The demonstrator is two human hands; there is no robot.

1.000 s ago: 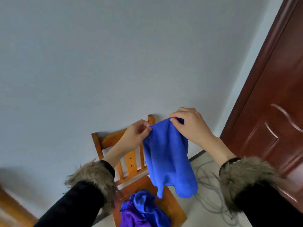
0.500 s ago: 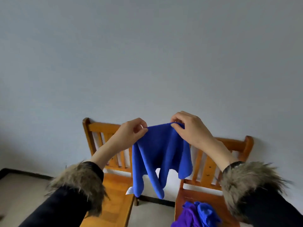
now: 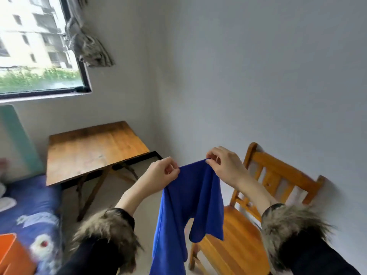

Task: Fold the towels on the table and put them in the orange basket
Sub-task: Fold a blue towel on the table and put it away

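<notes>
Head view. We count one blue towel (image 3: 190,199) and two hands. The left hand (image 3: 161,175) pinches the towel's upper edge at one corner; the right hand (image 3: 225,167) pinches the same edge at the other corner. The hands are held apart, with the edge stretched between them, and the cloth hangs down in mid-air in uneven folds. Both sleeves are dark with fur cuffs.

We count one container: an orange basket (image 3: 12,253), partly cut off at the lower left corner of the frame. Its contents cannot be determined from this angle. It stands on or against a bed with a blue printed cover (image 3: 33,213); which of the two we cannot tell.

We count one wooden surface (image 3: 91,149), a folding type on crossed legs, standing in the room's corner beyond the bed. One wooden chair (image 3: 264,197) stands against the pale wall on the right, behind and beside the hanging towel. A dark-framed window (image 3: 39,48) is set in the left wall, with a bunched grey curtain (image 3: 87,42) at its edge.
</notes>
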